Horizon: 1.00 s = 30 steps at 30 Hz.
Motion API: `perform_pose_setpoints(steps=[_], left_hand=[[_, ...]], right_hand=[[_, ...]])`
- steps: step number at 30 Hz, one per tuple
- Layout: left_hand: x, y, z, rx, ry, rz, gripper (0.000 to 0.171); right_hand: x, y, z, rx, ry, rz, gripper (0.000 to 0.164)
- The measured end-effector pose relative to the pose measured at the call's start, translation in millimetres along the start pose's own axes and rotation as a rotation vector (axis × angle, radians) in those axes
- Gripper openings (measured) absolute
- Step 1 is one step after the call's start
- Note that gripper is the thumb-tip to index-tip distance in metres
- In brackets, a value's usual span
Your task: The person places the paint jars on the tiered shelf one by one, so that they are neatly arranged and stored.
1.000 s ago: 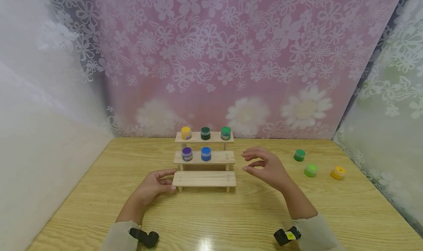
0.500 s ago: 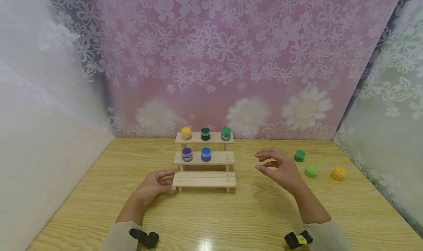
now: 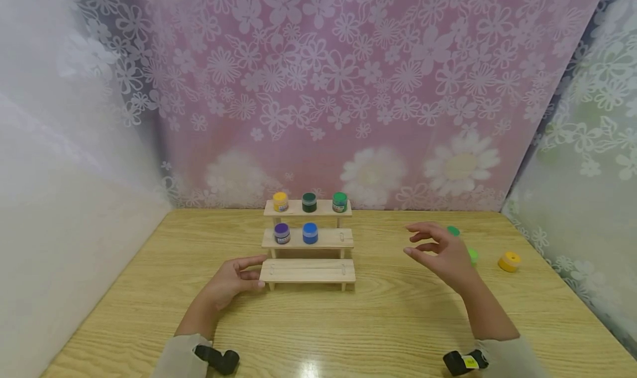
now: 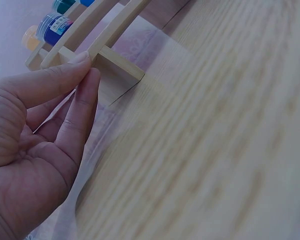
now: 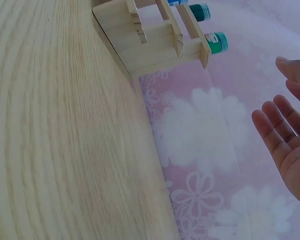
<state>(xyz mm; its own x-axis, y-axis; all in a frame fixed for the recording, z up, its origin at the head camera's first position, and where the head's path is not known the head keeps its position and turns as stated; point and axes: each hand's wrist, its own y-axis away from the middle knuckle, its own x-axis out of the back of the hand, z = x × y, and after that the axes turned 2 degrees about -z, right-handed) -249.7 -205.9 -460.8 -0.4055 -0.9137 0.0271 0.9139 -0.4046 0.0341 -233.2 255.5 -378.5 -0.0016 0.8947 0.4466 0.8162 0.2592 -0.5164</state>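
A three-step wooden display stand [image 3: 308, 273] stands on the table. My left hand [image 3: 231, 281] pinches the left end of its lowest step; the left wrist view shows thumb and fingertips at the board's edge. A yellow paint jar [image 3: 281, 201], a dark green jar [image 3: 309, 202] and a green jar [image 3: 340, 202] sit on the top step. On the middle step are a purple jar [image 3: 282, 233] and a blue jar [image 3: 310, 232]. My right hand [image 3: 445, 256], fingers loosely bent and holding nothing, partly hides a green jar [image 3: 453, 231] and a light green jar [image 3: 473, 255].
Farther right lies a yellow-orange jar [image 3: 510, 261]. A pink flowered cloth [image 3: 318, 90] hangs behind the wood-grain table [image 3: 318, 328], and pale sheets rise at both sides. Each wrist wears a black strap with a camera.
My right hand has moved right, away from the stand, and now overlaps the green and light green jars in the head view. The left hand keeps its place on the stand.
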Motion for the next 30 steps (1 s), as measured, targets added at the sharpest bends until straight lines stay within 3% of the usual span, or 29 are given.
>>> perform_pose_setpoints(steps=[15,30], left_hand=[[-0.8,0.4,0.0,0.0,0.002,0.004,0.069],[-1.1,0.5,-0.5,-0.001,0.0,0.008,0.071]], right_hand=[[25.9,11.8,7.9,-0.058,0.114,0.048,0.048],[48.8,21.7,22.1,-0.107,0.147,0.093,0.042]])
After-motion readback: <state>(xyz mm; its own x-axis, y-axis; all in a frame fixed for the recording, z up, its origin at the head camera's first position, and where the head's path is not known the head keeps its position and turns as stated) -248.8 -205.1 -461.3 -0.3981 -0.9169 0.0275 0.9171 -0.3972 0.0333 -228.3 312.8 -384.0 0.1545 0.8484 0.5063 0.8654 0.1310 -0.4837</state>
